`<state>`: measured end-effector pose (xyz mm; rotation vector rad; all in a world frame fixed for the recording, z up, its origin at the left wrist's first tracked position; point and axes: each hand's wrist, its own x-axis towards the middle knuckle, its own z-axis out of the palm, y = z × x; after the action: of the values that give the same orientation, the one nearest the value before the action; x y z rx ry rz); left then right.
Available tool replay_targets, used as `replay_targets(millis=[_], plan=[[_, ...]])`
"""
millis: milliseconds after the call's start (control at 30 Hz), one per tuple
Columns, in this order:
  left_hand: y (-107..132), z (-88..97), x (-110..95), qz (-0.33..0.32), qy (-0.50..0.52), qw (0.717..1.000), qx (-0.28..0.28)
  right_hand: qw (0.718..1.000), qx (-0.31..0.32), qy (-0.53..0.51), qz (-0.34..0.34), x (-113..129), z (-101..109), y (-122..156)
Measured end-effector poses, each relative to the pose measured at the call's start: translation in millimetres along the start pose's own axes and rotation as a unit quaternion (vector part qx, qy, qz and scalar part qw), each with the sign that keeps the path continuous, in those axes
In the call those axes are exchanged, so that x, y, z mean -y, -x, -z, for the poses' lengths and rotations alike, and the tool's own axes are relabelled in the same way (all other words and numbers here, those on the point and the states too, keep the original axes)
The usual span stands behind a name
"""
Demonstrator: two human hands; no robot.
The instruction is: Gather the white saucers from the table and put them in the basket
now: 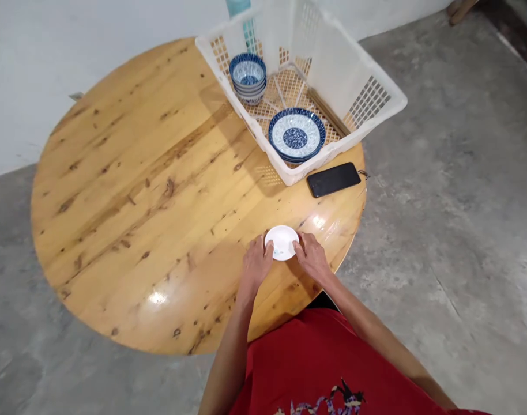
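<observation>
A small white dish (282, 242) is held between my two hands, low over the near side of the table. My left hand (259, 258) grips its left rim, the thumb on top and the fingers at the side. On the opposite rim, my right hand (311, 254) is closed in the same way. Whether the dish rests on the wood or is just above it, I cannot tell. Faint marks show on its inner surface near the left thumb.
The round wooden table (129, 230) bears a white plastic basket (378, 80). Inside are stacked blue-and-white bowls (248, 78), patterned plates (296, 135) and a bundle of thin brown sticks (328, 112). A black phone (334, 180) lies near the right edge. A white wall stands behind.
</observation>
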<state>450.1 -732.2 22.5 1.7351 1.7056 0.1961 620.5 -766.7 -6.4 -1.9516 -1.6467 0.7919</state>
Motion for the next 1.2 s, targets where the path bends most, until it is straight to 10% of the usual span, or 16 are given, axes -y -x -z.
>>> replay_targets(millis=[367, 967, 1200], plan=[[-2.9, -3.2, 0.7, 0.036, 0.035, 0.999, 0.02, 0.995, -0.014, 0.09, 0.036, 9.3, -7.2, -0.9], [-8.6, -9.0, 7.5, 0.053, 0.093, 0.994, 0.022, 0.994, 0.039, -0.093, -0.047, 4.1, -12.3, -9.9], [33.0, -12.0, -4.2, 0.07, 0.157, 0.985, 0.017, 0.987, 0.022, -0.159, -0.019, 4.7, 13.0, 20.2]])
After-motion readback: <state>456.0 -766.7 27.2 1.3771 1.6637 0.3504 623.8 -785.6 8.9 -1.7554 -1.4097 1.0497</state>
